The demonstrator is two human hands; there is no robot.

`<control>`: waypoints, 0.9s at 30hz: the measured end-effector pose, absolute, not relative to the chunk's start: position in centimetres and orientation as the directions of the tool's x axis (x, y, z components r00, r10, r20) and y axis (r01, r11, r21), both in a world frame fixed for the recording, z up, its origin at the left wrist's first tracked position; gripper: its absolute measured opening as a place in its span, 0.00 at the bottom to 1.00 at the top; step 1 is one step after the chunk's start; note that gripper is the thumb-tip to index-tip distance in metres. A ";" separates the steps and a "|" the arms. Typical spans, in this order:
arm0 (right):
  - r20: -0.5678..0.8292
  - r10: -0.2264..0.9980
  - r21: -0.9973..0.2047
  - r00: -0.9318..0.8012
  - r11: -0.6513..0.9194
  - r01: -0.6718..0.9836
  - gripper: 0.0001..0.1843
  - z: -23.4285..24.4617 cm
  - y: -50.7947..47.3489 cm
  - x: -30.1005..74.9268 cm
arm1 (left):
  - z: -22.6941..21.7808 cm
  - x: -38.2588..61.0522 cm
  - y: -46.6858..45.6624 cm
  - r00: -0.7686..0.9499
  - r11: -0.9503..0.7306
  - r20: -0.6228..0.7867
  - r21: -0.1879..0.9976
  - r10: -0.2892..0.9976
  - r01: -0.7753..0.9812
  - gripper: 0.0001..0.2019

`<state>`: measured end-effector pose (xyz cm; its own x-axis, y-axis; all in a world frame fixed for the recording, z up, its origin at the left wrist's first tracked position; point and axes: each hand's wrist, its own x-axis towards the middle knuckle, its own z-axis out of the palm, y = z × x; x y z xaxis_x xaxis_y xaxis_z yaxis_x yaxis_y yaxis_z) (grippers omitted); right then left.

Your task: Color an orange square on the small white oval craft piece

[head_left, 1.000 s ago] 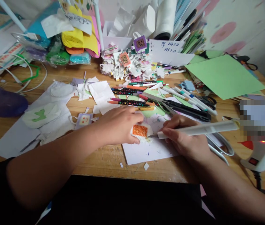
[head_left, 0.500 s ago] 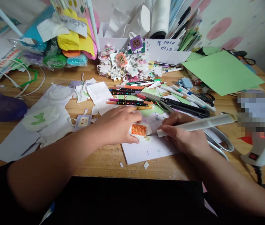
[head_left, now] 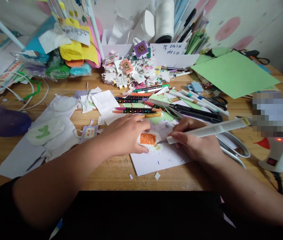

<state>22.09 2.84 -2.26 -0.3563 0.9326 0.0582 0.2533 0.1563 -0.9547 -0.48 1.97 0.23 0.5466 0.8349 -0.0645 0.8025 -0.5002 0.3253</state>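
Observation:
A small white piece of textured cloth (head_left: 151, 146) with an orange rectangle coloured on it lies on a sheet of white paper (head_left: 147, 163). My left hand (head_left: 128, 133) holds its left side down, thumb at the near edge and fingers at the far edge. From the right, my right hand (head_left: 196, 143) grips a white marker pen (head_left: 217, 128), slanting down to the left. Its grey tip touches or nearly touches the cloth's right side, just right of the orange, where a faint yellow-green patch shows. The marker's far end points right.
Several pens (head_left: 136, 110) and a black-handled cutter-like tool (head_left: 196, 113) lie beyond my hands. A glue gun (head_left: 276, 156) stands at right, near a green sheet (head_left: 236, 75). At left are paper scraps (head_left: 13, 160) and a smiley tag (head_left: 89, 132); small decorated pieces (head_left: 141, 78) are heaped behind.
The view has shifted slightly. My left hand still holds the cloth, and the marker's tip has moved a little left along with my right hand, staying by the cloth's right side.

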 end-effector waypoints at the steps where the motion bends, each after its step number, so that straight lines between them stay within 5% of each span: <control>1: 0.060 0.933 -0.948 -0.355 0.164 0.272 0.10 -2.2 2.8 22.1 | 0.2 -0.5 2.0 0.542 -0.494 -0.069 0.327 0.838 0.806 0.23; 14: 0.111 0.956 -0.903 -0.271 0.211 0.374 0.11 -1.4 2.8 21.4 | 0.4 -0.6 1.8 0.531 -0.469 -0.093 0.360 0.842 0.807 0.25; 27: 0.092 0.946 -0.941 -0.311 0.185 0.284 0.12 -1.5 3.1 21.1 | 0.6 -0.6 1.8 0.531 -0.463 -0.112 0.363 0.840 0.808 0.25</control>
<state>21.14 3.13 -1.45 -0.3108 0.9460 0.0922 0.2835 0.1848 -0.9410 -0.61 1.84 0.59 0.5314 0.8396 -0.1121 0.8084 -0.4631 0.3634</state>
